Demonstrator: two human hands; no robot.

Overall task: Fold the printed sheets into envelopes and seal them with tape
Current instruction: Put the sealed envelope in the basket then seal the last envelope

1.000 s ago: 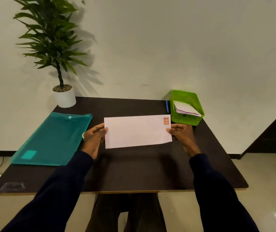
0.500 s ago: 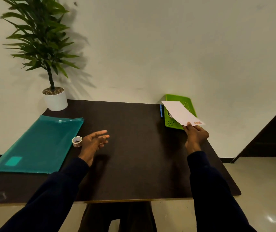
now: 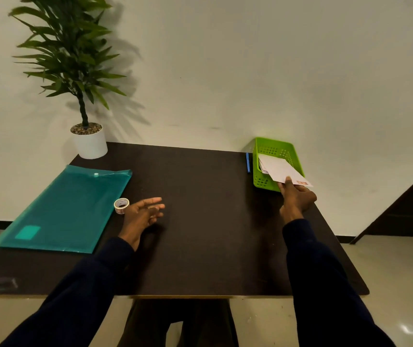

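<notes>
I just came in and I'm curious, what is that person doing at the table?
They are putting mail away. The right hand holds an envelope by one end and lowers it into the green basket, which already has papers in it. The left hand is open and empty, hovering beside a tape roll and a teal folder.

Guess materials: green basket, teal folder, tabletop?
Green basket: likely moulded plastic, with perforated walls and a glossy look.
Teal folder: probably thin translucent plastic, with sheen and a snap button.
Tabletop: dark matte board, possibly laminate; pale core shows at the front edge.
</notes>
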